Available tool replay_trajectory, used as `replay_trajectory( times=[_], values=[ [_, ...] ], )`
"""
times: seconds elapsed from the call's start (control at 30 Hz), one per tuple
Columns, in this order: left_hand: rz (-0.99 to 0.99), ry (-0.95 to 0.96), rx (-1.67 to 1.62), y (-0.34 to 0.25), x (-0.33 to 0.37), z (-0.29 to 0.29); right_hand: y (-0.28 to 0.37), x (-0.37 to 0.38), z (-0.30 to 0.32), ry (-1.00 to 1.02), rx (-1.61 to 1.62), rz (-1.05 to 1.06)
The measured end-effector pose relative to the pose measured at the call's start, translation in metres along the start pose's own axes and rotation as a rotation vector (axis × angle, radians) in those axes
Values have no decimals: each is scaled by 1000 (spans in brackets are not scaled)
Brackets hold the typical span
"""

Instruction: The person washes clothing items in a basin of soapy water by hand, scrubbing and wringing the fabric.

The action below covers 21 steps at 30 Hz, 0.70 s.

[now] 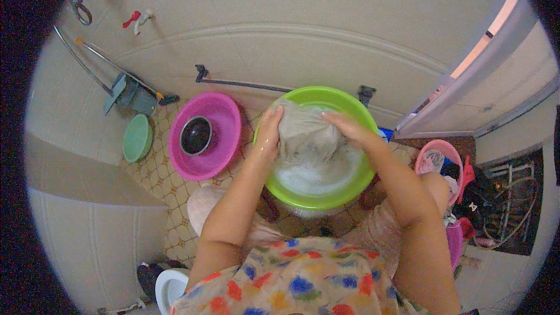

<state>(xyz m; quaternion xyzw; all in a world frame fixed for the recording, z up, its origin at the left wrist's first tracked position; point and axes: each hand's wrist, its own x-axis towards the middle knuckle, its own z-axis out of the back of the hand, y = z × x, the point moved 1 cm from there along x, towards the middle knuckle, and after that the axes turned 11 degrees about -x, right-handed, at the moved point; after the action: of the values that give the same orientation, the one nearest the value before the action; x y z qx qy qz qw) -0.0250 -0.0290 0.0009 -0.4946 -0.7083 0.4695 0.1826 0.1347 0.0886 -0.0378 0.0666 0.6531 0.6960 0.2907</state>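
Observation:
A lime green basin (269, 189) stands in front of me with foamy, soapy water (318, 179) in it. Wet greyish cloth (312, 134) is bunched up above the foam, its lower part in the suds. My left hand (270, 130) grips the cloth's left edge, the fingers partly hidden behind it. On the far right side of the cloth, my right hand (345, 126) has hold of it with the thumb on top. What kind of cloth it is cannot be made out.
Left of the basin, a pink basin (224, 154) holds a dark round bowl (196, 136). Beyond lie a small green basin (137, 138), a dustpan (131, 94) and a red-handled tap (135, 21). A pink basket (440, 146) with items stands right, near a dark wall opening (513, 198).

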Motion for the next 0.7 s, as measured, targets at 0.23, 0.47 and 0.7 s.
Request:
replay_trajectory(
  times=[0.23,0.47,0.7],
  values=[
    [190,-82,694,63,28,18,-56,35,18,-577,-606,-75],
    [156,-152,819,111,59,48,-67,38,-13,-250,-888,-157],
    [431,43,-131,112,50,32,-30,34,-29,-525,-656,127]
  ],
)
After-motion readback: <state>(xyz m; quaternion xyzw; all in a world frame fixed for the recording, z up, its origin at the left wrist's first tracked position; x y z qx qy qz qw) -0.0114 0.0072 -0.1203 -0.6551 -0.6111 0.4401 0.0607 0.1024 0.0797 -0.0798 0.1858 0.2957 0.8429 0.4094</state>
